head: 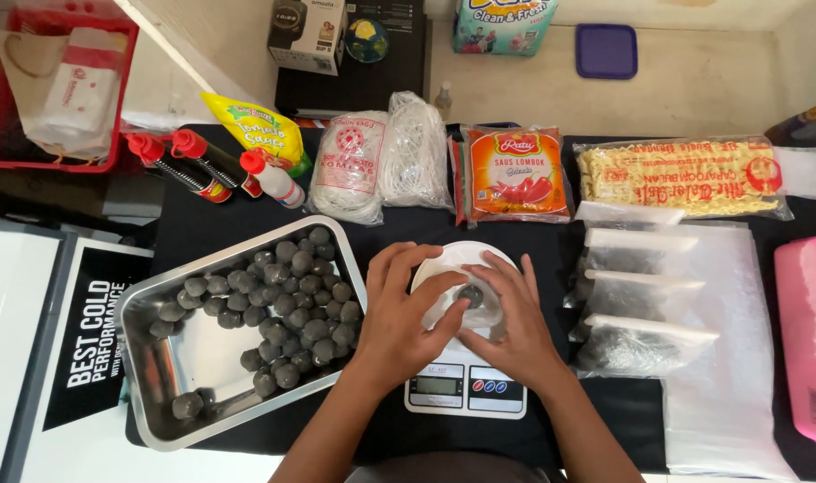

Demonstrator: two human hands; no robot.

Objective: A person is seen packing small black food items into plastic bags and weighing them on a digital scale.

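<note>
My left hand point(406, 309) and my right hand point(508, 317) both rest on a white digital kitchen scale point(466, 389), fingers bent around a clear plastic bag point(479, 315) on its round plate. One dark grey ball point(470, 294) shows inside the bag between my fingertips. To the left, a metal tray point(171, 358) holds several more grey balls point(287, 295), piled toward its right side.
Filled clear bags point(636, 309) and flat plastic sheets point(730, 394) lie right of the scale, with a pink container point(810, 331) at the edge. At the back: sauce bottles point(189, 165), a yellow pouch point(260, 130), white noodle bags point(381, 161), an orange sauce pack point(518, 174), yellow noodles point(685, 179).
</note>
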